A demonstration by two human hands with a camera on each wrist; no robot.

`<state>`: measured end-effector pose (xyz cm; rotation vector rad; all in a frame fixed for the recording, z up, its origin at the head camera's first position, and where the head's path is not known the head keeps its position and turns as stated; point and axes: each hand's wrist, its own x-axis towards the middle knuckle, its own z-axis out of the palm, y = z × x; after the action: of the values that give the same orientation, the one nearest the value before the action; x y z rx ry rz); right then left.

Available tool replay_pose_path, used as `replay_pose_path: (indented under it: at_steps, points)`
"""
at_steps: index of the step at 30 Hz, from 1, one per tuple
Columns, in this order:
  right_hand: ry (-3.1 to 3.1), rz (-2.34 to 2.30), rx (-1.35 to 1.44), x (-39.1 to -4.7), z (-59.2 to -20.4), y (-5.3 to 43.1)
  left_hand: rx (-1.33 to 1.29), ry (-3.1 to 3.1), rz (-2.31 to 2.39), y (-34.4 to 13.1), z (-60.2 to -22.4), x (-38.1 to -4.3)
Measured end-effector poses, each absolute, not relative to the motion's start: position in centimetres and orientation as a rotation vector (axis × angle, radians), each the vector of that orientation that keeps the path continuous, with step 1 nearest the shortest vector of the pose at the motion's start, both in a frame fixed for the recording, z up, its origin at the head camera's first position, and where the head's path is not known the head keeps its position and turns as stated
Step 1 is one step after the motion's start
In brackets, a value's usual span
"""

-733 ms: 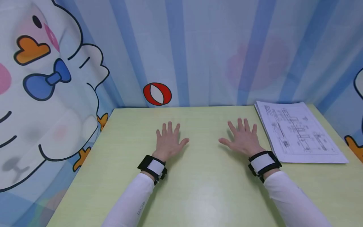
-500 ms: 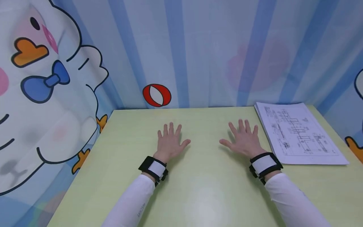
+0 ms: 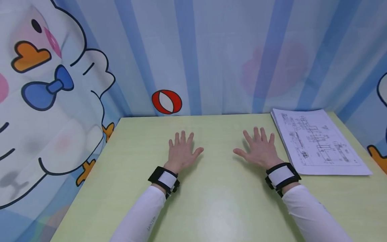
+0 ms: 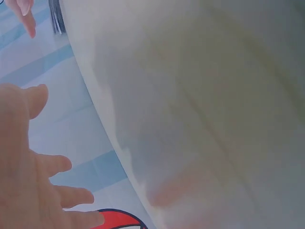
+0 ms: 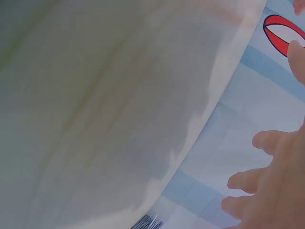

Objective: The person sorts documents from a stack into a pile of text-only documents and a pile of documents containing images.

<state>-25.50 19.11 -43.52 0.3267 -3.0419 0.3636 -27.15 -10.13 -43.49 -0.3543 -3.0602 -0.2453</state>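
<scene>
Palm down over the pale table (image 3: 211, 201), my left hand (image 3: 180, 155) has its fingers spread and holds nothing. To the right of it, my right hand (image 3: 259, 151) is held the same way, fingers apart and grasping nothing. Shadows fall on the table beside both hands; whether the palms touch the surface cannot be told. A stack of printed paper sheets (image 3: 321, 143) with line drawings lies just right of my right hand, apart from its fingers. The wrist views show the left hand (image 4: 21, 167) and right hand (image 5: 276, 176) with outstretched fingers.
A blue striped curtain (image 3: 223, 57) hangs behind the table's far edge, with a printed red and white ball (image 3: 167, 102). Another curtain part with a large white cartoon figure (image 3: 60, 134) borders the left side. Black wrist straps (image 3: 164, 179) sit on both wrists.
The head view has shifted slightly, so the scene sits a little lower. Both hands keep their spread pose, and the paper stack stays in place.
</scene>
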Motion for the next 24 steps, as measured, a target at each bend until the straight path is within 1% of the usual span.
replay_pose_path:
  at_steps: [7,14,20,24]
  points:
    - [-2.973,0.503,0.299,-25.5,-42.5,19.7,-0.396,-3.007,-0.509,-8.9,-42.9,-27.4]
    - [-2.899,0.663,0.291,-25.2,-40.7,21.4,-0.454,-2.964,-0.698,-6.9,-42.2,-27.2]
    - [-2.873,0.789,0.192,-25.2,-39.5,23.3,-0.551,-2.968,-0.818,-5.0,-42.1,-27.6]
    - [-2.822,0.833,0.109,-24.9,-39.3,24.6,-0.606,-2.954,-1.008,-3.4,-42.4,-28.1]
